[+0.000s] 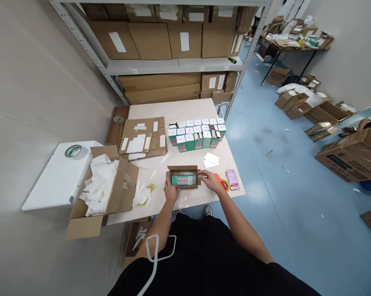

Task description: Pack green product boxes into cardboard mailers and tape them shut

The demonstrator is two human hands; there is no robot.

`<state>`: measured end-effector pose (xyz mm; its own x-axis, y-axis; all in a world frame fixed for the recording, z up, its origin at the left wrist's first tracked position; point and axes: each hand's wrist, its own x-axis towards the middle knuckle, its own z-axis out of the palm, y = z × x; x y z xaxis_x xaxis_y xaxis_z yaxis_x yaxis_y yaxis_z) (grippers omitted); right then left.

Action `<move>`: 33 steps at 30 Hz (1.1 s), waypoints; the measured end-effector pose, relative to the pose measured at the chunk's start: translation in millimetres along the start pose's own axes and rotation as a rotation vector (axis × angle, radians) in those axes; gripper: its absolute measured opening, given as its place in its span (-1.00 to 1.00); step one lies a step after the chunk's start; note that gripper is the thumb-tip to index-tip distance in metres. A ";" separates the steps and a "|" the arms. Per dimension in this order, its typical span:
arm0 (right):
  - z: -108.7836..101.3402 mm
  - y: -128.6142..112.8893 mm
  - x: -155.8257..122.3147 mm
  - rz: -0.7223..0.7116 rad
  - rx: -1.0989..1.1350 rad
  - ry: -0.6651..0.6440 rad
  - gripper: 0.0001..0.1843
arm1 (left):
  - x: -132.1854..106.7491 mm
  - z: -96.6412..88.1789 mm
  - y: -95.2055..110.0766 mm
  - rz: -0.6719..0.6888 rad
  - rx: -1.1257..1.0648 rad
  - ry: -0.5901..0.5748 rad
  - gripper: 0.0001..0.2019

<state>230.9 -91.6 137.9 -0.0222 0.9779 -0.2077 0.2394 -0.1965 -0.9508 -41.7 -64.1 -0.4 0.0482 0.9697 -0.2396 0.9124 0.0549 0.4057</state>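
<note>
A small open cardboard box (183, 167) rests on the table in front of me. Inside it lies a green-and-pink product box (184, 180), with a piece of clear plastic behind it. My left hand (171, 190) grips the cardboard box at its left front corner, thumb on the near side. At the opposite end, the fingers of my right hand (209, 180) hold the right flap. Just right of that hand lie an orange tool (219, 179), possibly a tape cutter, and a roll of yellow tape (226, 185). White cards (210, 160) lie beyond the right hand.
Several green-and-white product boxes (190, 142) stand in rows farther back. Flattened cardboard (157, 123) lies left of them. A carton full of white paper (124, 181) sits at the left edge. Behind the table (185, 107) rises a shelf (148, 66) of cartons.
</note>
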 end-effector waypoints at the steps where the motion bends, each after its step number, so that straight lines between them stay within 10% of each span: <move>1: -3.9 2.8 -3.1 -0.003 -0.002 -0.021 -0.65 | -5.3 4.0 4.1 -0.015 -0.006 0.029 -0.81; 9: -18.4 28.7 -15.3 -0.193 -0.188 -0.040 -0.46 | -54.5 37.7 40.6 0.106 -0.182 0.178 -0.79; 16: 0.8 26.3 1.7 -0.320 -0.313 -0.032 -0.47 | -77.1 19.8 38.4 0.179 -0.202 0.318 -0.83; 33: 188.2 -62.9 55.2 -0.620 -0.388 -0.352 -0.43 | -137.9 -73.3 -74.8 -0.047 -0.111 0.661 -0.75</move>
<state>32.0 -38.7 143.0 -0.5498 0.8087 0.2092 0.4013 0.4754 -0.7829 -146.4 -184.4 67.0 -0.2814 0.9058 0.3169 0.8587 0.0902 0.5045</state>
